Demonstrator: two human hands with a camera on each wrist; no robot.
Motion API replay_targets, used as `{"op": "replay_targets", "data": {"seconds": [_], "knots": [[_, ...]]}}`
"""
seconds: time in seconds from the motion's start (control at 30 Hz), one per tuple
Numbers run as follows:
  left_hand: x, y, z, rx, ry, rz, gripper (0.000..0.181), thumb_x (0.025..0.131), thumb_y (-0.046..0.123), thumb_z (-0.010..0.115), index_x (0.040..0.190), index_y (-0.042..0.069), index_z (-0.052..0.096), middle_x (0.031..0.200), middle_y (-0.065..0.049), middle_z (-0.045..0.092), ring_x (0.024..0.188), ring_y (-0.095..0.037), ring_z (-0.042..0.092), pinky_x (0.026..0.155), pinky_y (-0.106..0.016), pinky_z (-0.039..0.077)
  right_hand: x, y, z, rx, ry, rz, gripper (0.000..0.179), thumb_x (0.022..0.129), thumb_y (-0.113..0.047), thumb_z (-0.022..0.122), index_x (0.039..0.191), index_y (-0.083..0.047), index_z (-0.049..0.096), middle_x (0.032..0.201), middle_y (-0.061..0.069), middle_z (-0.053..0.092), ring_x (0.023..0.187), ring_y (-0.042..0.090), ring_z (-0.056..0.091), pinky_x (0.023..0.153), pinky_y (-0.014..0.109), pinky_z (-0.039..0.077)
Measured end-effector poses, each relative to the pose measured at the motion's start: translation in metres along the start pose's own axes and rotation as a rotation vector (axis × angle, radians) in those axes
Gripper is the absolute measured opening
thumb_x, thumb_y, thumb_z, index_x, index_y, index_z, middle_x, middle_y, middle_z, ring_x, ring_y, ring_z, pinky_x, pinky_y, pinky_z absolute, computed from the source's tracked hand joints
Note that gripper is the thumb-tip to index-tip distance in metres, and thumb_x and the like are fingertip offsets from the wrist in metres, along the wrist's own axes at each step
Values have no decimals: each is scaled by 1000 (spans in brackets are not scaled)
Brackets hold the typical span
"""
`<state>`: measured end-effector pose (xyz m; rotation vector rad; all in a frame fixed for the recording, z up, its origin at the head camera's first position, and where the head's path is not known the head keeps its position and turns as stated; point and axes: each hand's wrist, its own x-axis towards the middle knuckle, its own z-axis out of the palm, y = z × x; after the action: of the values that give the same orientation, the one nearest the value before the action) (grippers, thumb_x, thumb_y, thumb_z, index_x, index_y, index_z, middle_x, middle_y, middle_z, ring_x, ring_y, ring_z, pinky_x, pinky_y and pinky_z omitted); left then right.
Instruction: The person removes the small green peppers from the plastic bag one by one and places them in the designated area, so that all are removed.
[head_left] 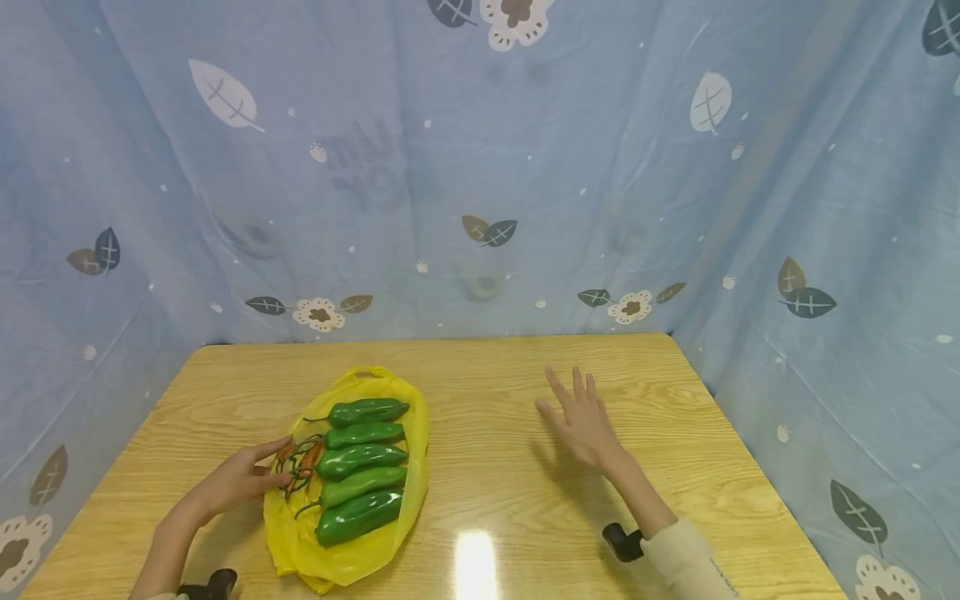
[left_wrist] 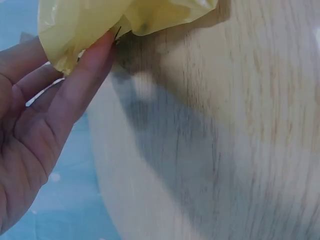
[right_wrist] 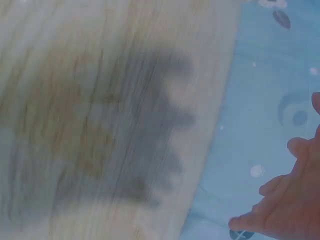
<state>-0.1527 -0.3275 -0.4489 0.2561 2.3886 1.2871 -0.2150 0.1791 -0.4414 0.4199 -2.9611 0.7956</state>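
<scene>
My left hand (head_left: 242,477) reaches over the left rim of a yellow plastic bag (head_left: 417,492) lying on the table. Its thumb and forefinger are apart, right at a cluster of small orange-red chili peppers (head_left: 309,460) with dark, thin stems. From the left wrist, that hand (left_wrist: 37,120) appears beside the bag's edge, its fingers partly hidden by the yellow plastic (left_wrist: 165,15). Several large, glossy green peppers (head_left: 362,460) lie in a column to the right of the chilies. My right hand (head_left: 585,421) hovers over the table's right side, fingers spread, holding nothing.
The wooden table (head_left: 495,467) has a far edge near a blue curtain (head_left: 420,167) printed with leaves and flowers, which also hangs on both sides. A bright light reflection (head_left: 476,562) shows near the front. Black wrist mounts (head_left: 622,542) sit at both wrists.
</scene>
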Motion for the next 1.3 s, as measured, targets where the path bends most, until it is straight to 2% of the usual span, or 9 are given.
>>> {"op": "replay_targets", "data": {"seconds": [0.2, 0.33, 0.47, 0.57, 0.67, 0.77, 0.83, 0.93, 1.3], "knots": [[1, -1, 0, -11, 6, 10, 88, 89, 20, 70, 146, -15, 14, 145, -43, 10, 106, -42, 60, 66, -33, 57, -6, -12, 5, 144, -28, -24, 62, 103, -45, 36, 155, -16, 19, 154, 31, 6, 138, 53, -4, 100, 78, 11], [1, -2, 1, -28, 10, 29, 89, 88, 19, 71, 147, -14, 13, 145, -43, 8, 101, -35, 64, 62, -34, 57, -10, -21, 5, 345, -83, -18, 60, 104, -42, 36, 155, -14, 19, 156, 24, 12, 141, 48, 0, 103, 75, 8], [2, -4, 1, -46, 15, 49, 90, 87, 18, 71, 147, -13, 13, 146, -41, 6, 103, -40, 63, 63, -35, 57, -13, -30, 4, 508, -113, -1, 57, 104, -38, 36, 154, -14, 23, 157, 18, 19, 143, 42, 12, 108, 69, 12], [1, -5, 1, -5, 43, 59, 91, 85, 21, 74, 147, -13, 16, 147, -40, 9, 109, -50, 56, 70, -35, 58, -16, -37, 3, 591, -126, 17, 56, 104, -38, 36, 153, -14, 25, 156, 16, 22, 142, 42, 18, 109, 67, 15], [2, -5, 0, 32, 63, 61, 92, 83, 23, 76, 147, -12, 19, 147, -40, 11, 105, -48, 59, 72, -32, 57, -18, -45, 1, 676, -144, 30, 56, 104, -37, 38, 153, -11, 27, 155, 17, 25, 141, 42, 22, 110, 65, 17], [1, -5, 1, 38, 88, 48, 91, 82, 19, 76, 148, -9, 20, 145, -43, 12, 71, -26, 67, 60, -28, 53, -20, -54, 1, 769, -183, 30, 56, 104, -35, 39, 152, -9, 27, 153, 20, 28, 140, 41, 25, 111, 63, 17], [1, -4, 2, 43, 106, 45, 89, 82, 17, 75, 148, -8, 21, 143, -45, 12, 50, -12, 53, 51, -26, 46, -20, -60, 3, 826, -218, 26, 57, 104, -33, 40, 152, -8, 25, 152, 23, 29, 139, 42, 26, 111, 63, 17], [0, -4, 4, 54, 139, 25, 87, 82, 14, 76, 149, -5, 24, 141, -47, 16, 42, -6, 28, 43, -25, 40, -19, -67, 6, 897, -264, 31, 58, 103, -31, 41, 153, -9, 22, 151, 25, 30, 138, 44, 26, 110, 64, 18], [0, -5, 4, 64, 155, 14, 89, 80, 14, 77, 150, -3, 24, 141, -47, 16, 41, -6, 30, 43, -25, 40, -19, -95, 21, 972, -360, 39, 60, 101, -34, 45, 153, -12, 25, 149, 21, 34, 133, 43, 35, 110, 59, 27]]}}
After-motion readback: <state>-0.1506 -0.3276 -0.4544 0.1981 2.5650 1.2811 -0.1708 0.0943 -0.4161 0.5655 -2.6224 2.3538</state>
